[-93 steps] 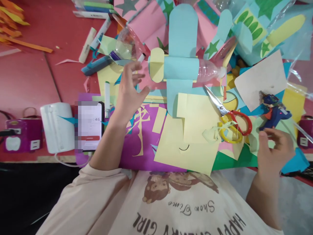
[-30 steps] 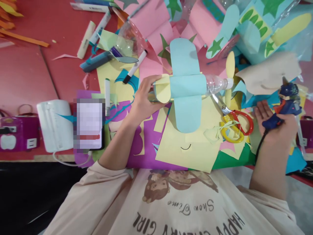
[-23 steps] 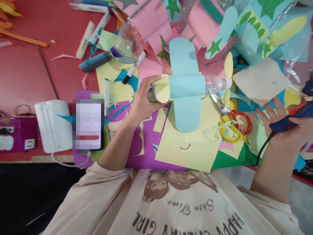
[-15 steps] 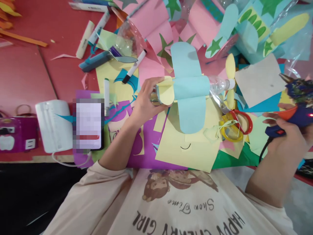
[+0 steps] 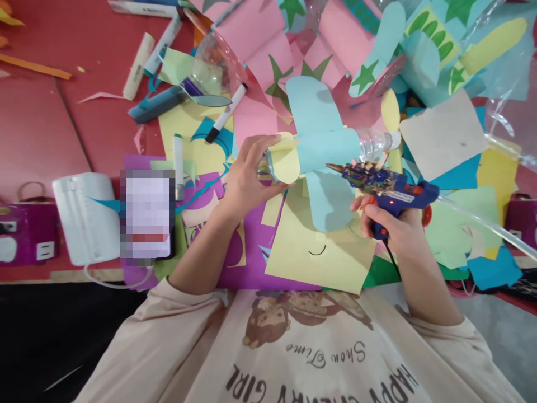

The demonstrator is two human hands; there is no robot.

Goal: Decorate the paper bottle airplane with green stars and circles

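A paper-covered plastic bottle [image 5: 373,144] shaped like a plane lies across the middle, with light blue paper wings [image 5: 314,103] and a yellow paper propeller [image 5: 391,112] by its white cap. My left hand [image 5: 248,176] is closed round its left end, beside a folded yellow paper piece [image 5: 285,159]. In my right hand [image 5: 388,221] is a dark blue hot glue gun [image 5: 390,193], its body wrapped in scraps and a red light glowing. Its nozzle points left, over the lower wing close to the bottle. A clear glue stick [image 5: 489,226] sticks out behind it.
Yellow paper with a drawn curve [image 5: 289,254] lies under the plane. Several markers [image 5: 226,113] and a phone [image 5: 147,215] are at the left, near a white case [image 5: 86,218]. Pink paper models [image 5: 255,33] crowd the back. A grey card [image 5: 444,137] lies right.
My right hand has brought the glue gun from the far right leftward to the plane, now covering most of the scissors. My left hand keeps its hold, and the view has shifted slightly.
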